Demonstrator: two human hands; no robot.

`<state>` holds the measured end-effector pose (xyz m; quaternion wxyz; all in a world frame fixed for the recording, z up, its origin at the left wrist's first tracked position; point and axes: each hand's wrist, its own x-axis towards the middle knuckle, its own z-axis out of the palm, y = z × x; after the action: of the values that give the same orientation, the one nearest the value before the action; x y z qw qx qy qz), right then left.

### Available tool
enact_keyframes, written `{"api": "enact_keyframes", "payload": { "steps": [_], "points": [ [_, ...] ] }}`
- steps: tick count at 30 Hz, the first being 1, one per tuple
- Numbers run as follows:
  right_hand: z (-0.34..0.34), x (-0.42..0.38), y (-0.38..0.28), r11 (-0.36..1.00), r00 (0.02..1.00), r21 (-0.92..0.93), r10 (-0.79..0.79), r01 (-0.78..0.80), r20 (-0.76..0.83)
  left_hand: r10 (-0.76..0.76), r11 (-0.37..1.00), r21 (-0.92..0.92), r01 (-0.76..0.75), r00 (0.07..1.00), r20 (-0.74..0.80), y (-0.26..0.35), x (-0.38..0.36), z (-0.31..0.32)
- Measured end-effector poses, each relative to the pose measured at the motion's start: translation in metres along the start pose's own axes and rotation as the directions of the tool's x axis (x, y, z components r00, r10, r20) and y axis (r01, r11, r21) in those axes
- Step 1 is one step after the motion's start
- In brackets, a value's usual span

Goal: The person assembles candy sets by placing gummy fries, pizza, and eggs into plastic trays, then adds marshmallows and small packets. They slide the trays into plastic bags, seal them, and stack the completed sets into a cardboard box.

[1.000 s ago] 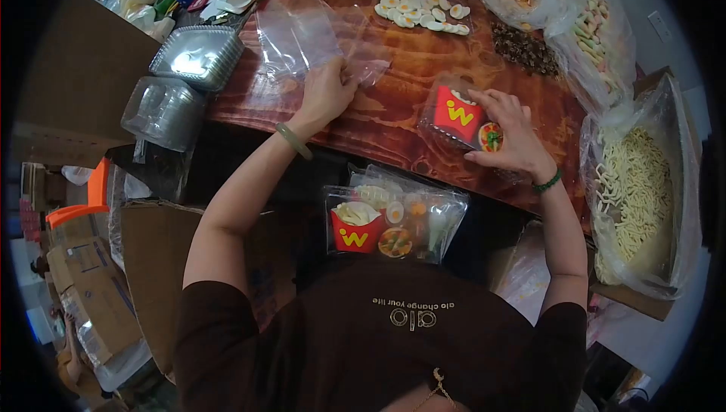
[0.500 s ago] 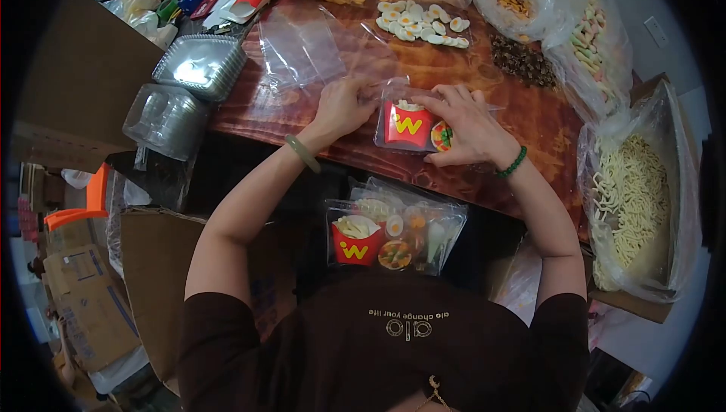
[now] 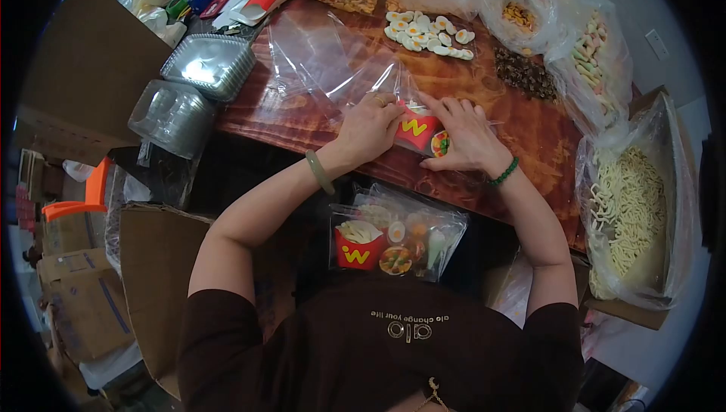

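Note:
On the wooden table lies a clear plastic packet holding a miniature red fries box (image 3: 417, 131) with a yellow logo and a small round pizza piece (image 3: 440, 143). My left hand (image 3: 369, 126) is closed at the packet's left edge, its fingertips pinching there beside the fries box. Across the packet's right side, my right hand (image 3: 466, 134) grips it between thumb and fingers, covering whatever lies beneath. Shiny clear film (image 3: 386, 79) rises just behind my left fingers. In front of my body rests a stack of filled clear packets (image 3: 397, 234), with similar fries, pizza and egg pieces.
Clear bags (image 3: 302, 53) lie at the table's left, near stacked clear plastic trays (image 3: 208, 64). Miniature fried eggs (image 3: 427, 32) and dark brown pieces (image 3: 522, 73) are spread behind my hands. Bags of small pieces (image 3: 518, 15) line the back. A box of noodle-like strands (image 3: 631, 215) stands right.
My left hand has moved right and closed against the packet's left edge. The packet has shifted slightly right, and clear film now stands up behind it. My right hand keeps its hold.

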<state>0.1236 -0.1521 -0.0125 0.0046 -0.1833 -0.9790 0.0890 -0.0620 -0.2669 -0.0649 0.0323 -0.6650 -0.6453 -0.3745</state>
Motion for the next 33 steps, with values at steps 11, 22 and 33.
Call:
{"api": "enact_keyframes", "payload": {
  "steps": [11,22,33],
  "points": [
    [0.016,0.02,-0.026,0.966,0.967,-0.081,0.238,-0.246,-0.095,0.034,0.977,0.208,-0.04,0.999,0.034,0.015,-0.006,-0.007],
    [0.003,-0.017,0.0,0.98,0.973,-0.127,0.128,-0.153,-0.19,0.007,0.994,0.109,0.002,0.997,-0.077,0.002,0.002,0.004],
    [0.016,-0.015,-0.025,0.965,0.96,-0.014,0.258,-0.261,-0.108,-0.021,0.987,0.157,0.029,0.999,-0.047,-0.006,-0.01,-0.013]
  ]
}}
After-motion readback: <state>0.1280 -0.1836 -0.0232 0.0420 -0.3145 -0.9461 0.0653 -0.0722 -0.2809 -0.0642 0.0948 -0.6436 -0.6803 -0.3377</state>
